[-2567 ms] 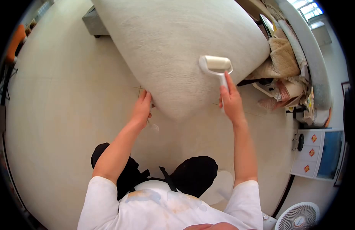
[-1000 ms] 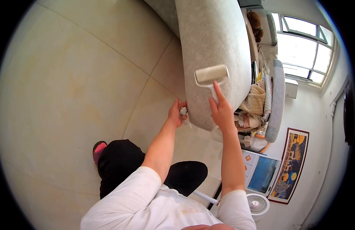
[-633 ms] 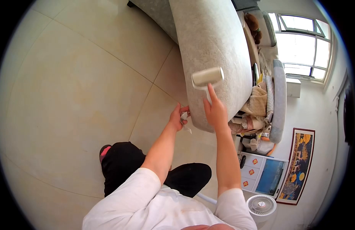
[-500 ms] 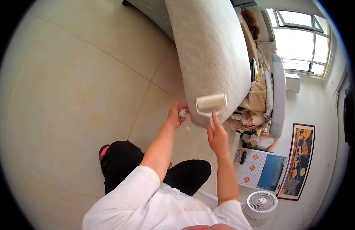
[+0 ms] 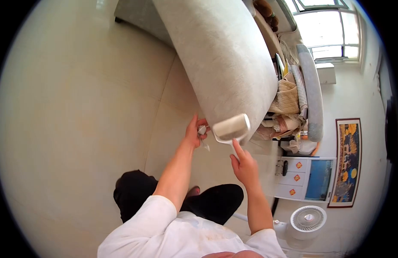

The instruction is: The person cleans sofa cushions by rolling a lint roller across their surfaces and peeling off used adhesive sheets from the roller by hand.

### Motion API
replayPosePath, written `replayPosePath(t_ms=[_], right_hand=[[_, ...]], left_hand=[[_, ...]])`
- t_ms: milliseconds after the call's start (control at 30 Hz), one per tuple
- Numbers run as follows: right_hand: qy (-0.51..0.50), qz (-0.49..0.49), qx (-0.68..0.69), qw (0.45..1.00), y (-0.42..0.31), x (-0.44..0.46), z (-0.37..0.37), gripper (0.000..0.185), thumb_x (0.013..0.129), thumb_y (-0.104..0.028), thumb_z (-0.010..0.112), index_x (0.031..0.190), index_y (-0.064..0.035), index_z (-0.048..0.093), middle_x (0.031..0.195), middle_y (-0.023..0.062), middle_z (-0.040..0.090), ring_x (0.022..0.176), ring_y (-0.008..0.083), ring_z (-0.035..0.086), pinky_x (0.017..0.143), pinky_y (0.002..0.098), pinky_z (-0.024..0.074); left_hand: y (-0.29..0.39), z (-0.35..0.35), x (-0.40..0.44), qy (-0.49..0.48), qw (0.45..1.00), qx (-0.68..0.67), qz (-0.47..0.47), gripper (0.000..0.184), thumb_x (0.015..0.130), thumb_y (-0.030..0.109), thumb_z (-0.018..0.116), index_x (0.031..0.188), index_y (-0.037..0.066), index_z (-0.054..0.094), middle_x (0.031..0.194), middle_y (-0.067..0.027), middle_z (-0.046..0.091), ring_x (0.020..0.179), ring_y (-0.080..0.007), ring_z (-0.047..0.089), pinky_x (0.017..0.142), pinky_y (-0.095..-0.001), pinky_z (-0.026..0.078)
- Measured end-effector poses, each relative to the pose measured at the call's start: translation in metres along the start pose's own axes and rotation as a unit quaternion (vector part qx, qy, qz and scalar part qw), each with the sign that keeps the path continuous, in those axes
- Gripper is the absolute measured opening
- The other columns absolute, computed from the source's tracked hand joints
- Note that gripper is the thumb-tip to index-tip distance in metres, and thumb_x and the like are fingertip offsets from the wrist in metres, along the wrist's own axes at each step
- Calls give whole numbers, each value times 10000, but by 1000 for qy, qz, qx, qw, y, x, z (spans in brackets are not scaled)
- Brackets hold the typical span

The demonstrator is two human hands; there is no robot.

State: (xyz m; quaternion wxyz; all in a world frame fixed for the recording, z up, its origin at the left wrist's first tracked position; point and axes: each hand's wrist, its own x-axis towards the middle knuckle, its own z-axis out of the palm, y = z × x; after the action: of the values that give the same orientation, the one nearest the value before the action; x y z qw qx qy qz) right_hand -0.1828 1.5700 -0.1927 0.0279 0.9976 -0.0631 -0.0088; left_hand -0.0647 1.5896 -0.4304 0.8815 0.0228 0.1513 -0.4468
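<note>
Tiled floor [image 5: 87, 107], grey upholstered seat [image 5: 225, 56]. White roller [image 5: 231, 127] at seat's near corner: likely light, stiff; take by handle [image 5: 232, 146]. Right hand [image 5: 245, 167]: fingers round handle. Left hand [image 5: 193, 132]: fingers clutching crumpled white scrap [image 5: 202, 129].

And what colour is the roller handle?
The roller handle is white, as far as it shows past the hand; best seen in the head view.

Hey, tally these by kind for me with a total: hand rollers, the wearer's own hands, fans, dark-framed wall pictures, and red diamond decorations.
Hand roller: 1
Hands: 2, left hand and right hand
Fan: 1
Dark-framed wall picture: 1
Red diamond decorations: 3
Total: 8
</note>
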Motion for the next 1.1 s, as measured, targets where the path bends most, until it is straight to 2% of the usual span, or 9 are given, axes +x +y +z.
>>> replayPosePath(t_ms=[200,267,300,400,500,600,700,933,1100], right_hand=[[-10,-50,46,998,-2,40,28,587,804,-158,629,1345,-229,411,758,113,563,625,319,586,562,389,481],[123,-58,237,962,12,20,41,609,778,-139,665,1328,-80,412,840,120,610,633,268,618,587,339,496],[135,-58,247,958,21,11,40,609,778,-139,665,1328,-80,412,840,120,610,633,268,618,587,339,496],[115,163,398,896,46,-18,34,634,749,-113,693,1296,24,404,911,118,632,697,197,634,636,301,498],[127,227,545,797,69,-15,31,452,762,-15,611,1183,19,451,1046,90,585,897,139,555,832,297,443],[86,212,626,746,70,-11,14,620,786,-67,630,1331,17,345,1246,95,527,1188,193,464,991,327,352],[63,157,678,715,70,4,-15,621,794,-74,616,1342,2,334,1396,98,395,1348,229,268,1076,355,231],[32,95,604,791,90,48,-150,624,795,-71,609,1345,0,323,1402,116,388,1370,255,221,1089,366,201],[-3,97,608,788,80,90,-242,480,783,-98,640,1216,-4,454,1271,140,511,1221,280,448,1003,359,344]], left_hand=[[19,-4,-4,33,991,109,65,580,892,602,341,1098,105,557,846,-41,589,628,-147,522,384,-211,261],[25,-3,6,136,975,136,109,634,852,671,348,1193,158,496,966,-29,581,686,-127,527,431,-219,323],[41,-4,-4,74,955,263,113,757,808,737,339,1323,185,394,1228,-52,500,894,-138,534,519,-233,391],[54,6,-9,181,934,300,68,800,771,782,335,1319,202,402,1266,-22,474,963,-126,501,591,-278,412],[61,25,-29,243,910,322,92,732,765,786,341,1200,216,486,1106,30,549,873,-114,498,596,-316,393],[67,54,-53,166,922,344,63,667,751,792,359,1053,224,535,933,68,569,750,-88,484,537,-308,360],[61,128,-69,298,894,315,112,583,817,724,353,986,199,542,808,61,554,520,-62,408,376,-214,207],[76,279,-115,233,907,322,137,516,891,619,339,1058,176,544,842,42,570,519,-61,404,368,-212,221],[113,366,-139,302,880,324,174,569,906,590,296,1205,156,509,1058,-6,582,781,-119,540,505,-240,388]])
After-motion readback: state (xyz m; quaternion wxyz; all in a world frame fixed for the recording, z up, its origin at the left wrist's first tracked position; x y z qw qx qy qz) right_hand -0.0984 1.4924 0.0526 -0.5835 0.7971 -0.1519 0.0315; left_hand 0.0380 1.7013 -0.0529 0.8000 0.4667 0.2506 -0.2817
